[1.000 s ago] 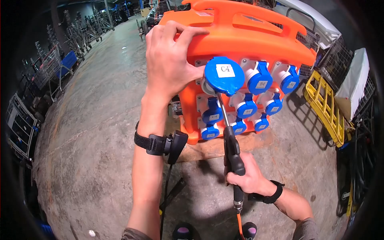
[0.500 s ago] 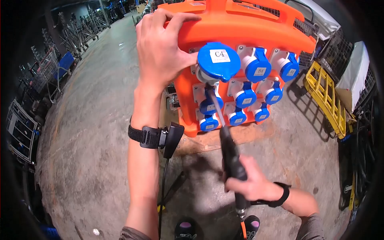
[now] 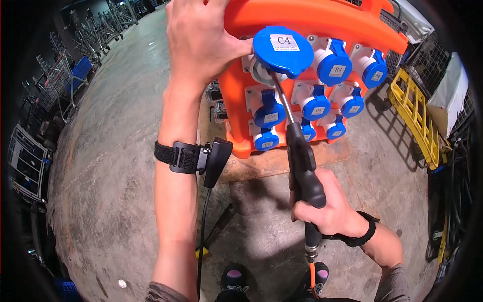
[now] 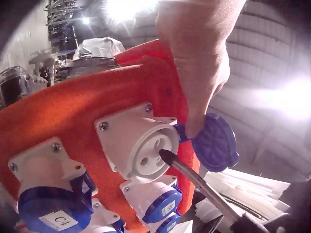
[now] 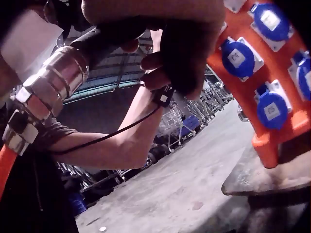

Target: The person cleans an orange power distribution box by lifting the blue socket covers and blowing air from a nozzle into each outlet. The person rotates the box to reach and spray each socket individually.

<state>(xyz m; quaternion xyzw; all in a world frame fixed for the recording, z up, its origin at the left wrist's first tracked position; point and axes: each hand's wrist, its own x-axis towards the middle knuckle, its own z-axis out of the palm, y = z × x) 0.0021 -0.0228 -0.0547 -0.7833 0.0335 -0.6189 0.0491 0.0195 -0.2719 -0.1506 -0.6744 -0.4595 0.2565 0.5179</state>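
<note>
In the head view my left hand [image 3: 198,45] is at the upper left corner of an orange power distribution box [image 3: 282,20]. Its straight thumb presses a blue hinged socket cap [image 3: 287,53] labelled C4, keeping it raised. The left wrist view shows the white round socket [image 4: 129,150] beneath, with its pin holes uncovered. My right hand [image 3: 329,209] grips the handle of a black air blow gun [image 3: 303,161]. The gun's thin metal nozzle [image 4: 204,187] points up into the socket, its dark tip right at the socket's face. An orange hose [image 3: 313,277] leads from the metal coupling [image 5: 56,82].
More blue-capped sockets [image 3: 317,106] line the box in rows, caps down. Beneath it lies a wooden board [image 3: 256,166] on the concrete floor [image 3: 115,166]. A yellow metal frame [image 3: 415,118] leans at the right. Carts and stands [image 3: 53,75] line the left.
The box and both hands shift slightly in the head view as the camera tilts. The nozzle swung left and down off the socket, then came back up under the raised C4 cap.
</note>
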